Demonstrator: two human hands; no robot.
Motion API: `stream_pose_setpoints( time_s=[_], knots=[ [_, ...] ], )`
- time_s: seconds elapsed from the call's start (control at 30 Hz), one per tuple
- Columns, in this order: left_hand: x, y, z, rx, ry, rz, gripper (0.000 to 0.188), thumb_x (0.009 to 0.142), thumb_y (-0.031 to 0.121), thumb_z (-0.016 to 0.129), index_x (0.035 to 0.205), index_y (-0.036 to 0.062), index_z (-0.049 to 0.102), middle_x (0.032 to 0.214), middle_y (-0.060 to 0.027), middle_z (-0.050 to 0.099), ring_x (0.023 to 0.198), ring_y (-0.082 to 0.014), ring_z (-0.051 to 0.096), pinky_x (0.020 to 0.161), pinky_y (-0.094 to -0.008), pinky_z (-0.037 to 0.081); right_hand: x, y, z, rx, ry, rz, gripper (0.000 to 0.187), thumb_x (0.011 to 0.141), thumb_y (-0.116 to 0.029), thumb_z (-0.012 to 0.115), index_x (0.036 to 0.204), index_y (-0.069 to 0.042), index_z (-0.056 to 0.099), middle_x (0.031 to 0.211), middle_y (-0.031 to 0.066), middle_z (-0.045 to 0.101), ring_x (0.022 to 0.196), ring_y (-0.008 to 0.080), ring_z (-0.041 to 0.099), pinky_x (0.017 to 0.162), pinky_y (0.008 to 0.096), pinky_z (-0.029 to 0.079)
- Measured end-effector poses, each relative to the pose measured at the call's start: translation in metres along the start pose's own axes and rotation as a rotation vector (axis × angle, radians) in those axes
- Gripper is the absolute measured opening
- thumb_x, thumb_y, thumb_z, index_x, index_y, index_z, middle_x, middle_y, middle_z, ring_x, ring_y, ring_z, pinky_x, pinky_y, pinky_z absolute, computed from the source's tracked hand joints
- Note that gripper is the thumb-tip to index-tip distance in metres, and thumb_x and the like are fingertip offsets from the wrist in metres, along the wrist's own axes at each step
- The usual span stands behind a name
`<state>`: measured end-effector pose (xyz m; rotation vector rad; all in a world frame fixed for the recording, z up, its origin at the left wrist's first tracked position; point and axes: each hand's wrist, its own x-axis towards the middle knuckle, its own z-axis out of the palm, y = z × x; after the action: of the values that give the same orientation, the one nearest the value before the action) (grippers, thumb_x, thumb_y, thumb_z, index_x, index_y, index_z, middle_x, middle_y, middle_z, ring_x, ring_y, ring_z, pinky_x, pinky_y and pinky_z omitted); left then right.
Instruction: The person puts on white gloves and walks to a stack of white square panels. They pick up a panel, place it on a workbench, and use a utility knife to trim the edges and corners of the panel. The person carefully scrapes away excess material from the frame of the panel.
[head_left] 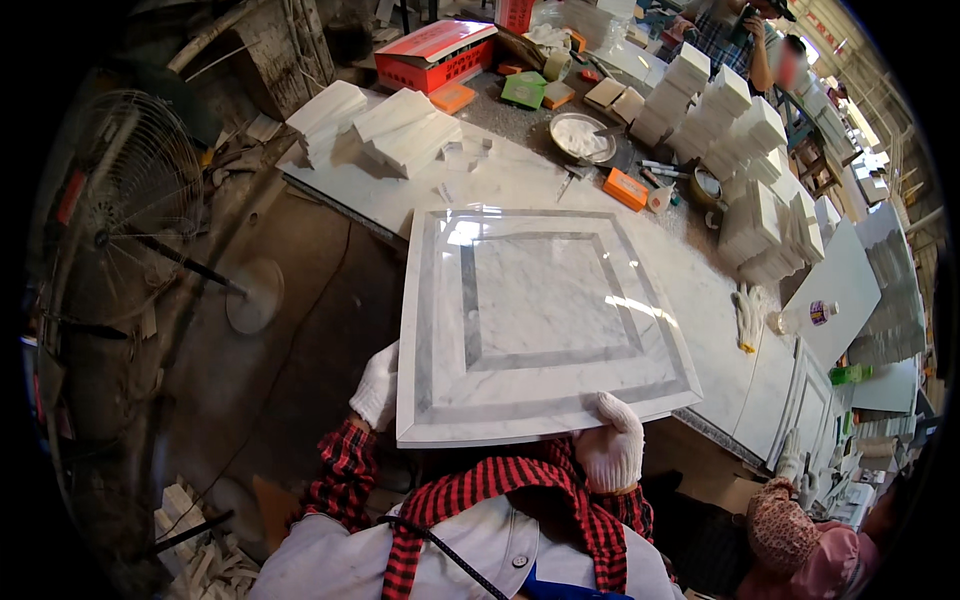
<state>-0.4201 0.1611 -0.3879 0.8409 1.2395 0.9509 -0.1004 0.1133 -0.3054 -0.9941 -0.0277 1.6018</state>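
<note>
A large square marble panel [545, 290], white with grey inlaid bands, lies face up before me, its polished top catching the light. Its far part is over the worktable and its near edge close to my body. My left hand [376, 388], in a white knitted glove, grips the panel's left edge; the fingers are hidden beneath it. At the near edge, toward the right, my right hand [612, 445], gloved alike, has its thumb on top and its fingers tucked out of sight below.
Stacked white tiles [755, 225] and a bowl of white paste [583, 137] stand on the worktable [520, 165]. A red box [435, 55] sits at the back. White gloves [749, 318] lie beside a bottle [803, 317]. A fan [120, 210] stands left; a co-worker's sleeve [785, 520] shows at right.
</note>
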Motion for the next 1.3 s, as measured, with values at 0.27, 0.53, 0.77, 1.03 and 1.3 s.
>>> stream_pose_setpoints(
  time_s=[0.27, 0.53, 0.77, 1.03, 1.3],
  knots=[
    [-0.010, 0.032, -0.082, 0.270, -0.082, 0.034, 0.053, 0.087, -0.006, 0.065, 0.140, -0.0034, 0.056, 0.136, -0.0092, 0.064, 0.121, -0.0150, 0.061, 0.101, -0.0286, 0.050, -0.003, -0.018, -0.008, 0.088, 0.055, 0.045, 0.018, 0.094, -0.014, 0.060, 0.105, -0.002, 0.066, 0.106, 0.0092, 0.069, 0.098, 0.0227, 0.065, 0.084, 0.0345, 0.050],
    [-0.011, 0.046, -0.088, 0.074, -0.101, -0.028, 0.051, 0.088, -0.009, 0.064, 0.139, -0.0028, 0.057, 0.134, -0.0092, 0.064, 0.121, -0.0159, 0.061, 0.103, -0.0310, 0.050, 0.013, -0.042, -0.033, -0.027, 0.114, -0.013, 0.017, 0.097, -0.017, 0.059, 0.102, -0.002, 0.065, 0.104, 0.0088, 0.069, 0.099, 0.0234, 0.066, 0.083, 0.0373, 0.054],
    [-0.012, 0.072, -0.114, 0.225, -0.272, 0.035, 0.049, 0.088, -0.002, 0.072, 0.135, -0.0037, 0.059, 0.132, -0.0114, 0.065, 0.122, -0.0190, 0.060, 0.107, -0.0356, 0.047, 0.024, -0.076, -0.044, -0.205, 0.128, 0.008, 0.015, 0.095, -0.020, 0.064, 0.101, -0.006, 0.065, 0.099, 0.0068, 0.070, 0.084, 0.0231, 0.069, 0.063, 0.0344, 0.055],
    [-0.045, 0.115, -0.074, 0.746, -0.162, -0.007, 0.048, 0.086, 0.000, 0.068, 0.134, -0.0022, 0.062, 0.133, -0.0132, 0.066, 0.126, -0.0219, 0.059, 0.111, -0.0352, 0.043, 0.053, -0.098, -0.113, -0.208, -0.076, 0.011, 0.023, 0.097, -0.019, 0.065, 0.107, 0.002, 0.065, 0.107, 0.0112, 0.070, 0.093, 0.0234, 0.068, 0.069, 0.0341, 0.058],
    [-0.153, 0.095, -0.057, 0.928, 0.174, 0.023, 0.048, 0.084, 0.007, 0.067, 0.131, -0.0016, 0.065, 0.128, -0.0133, 0.068, 0.123, -0.0211, 0.061, 0.108, -0.0336, 0.046, 0.062, -0.111, -0.121, -0.190, -0.210, 0.077, 0.029, 0.098, -0.020, 0.064, 0.108, 0.007, 0.065, 0.114, 0.0157, 0.067, 0.105, 0.0287, 0.066, 0.088, 0.0428, 0.059]
  ],
)
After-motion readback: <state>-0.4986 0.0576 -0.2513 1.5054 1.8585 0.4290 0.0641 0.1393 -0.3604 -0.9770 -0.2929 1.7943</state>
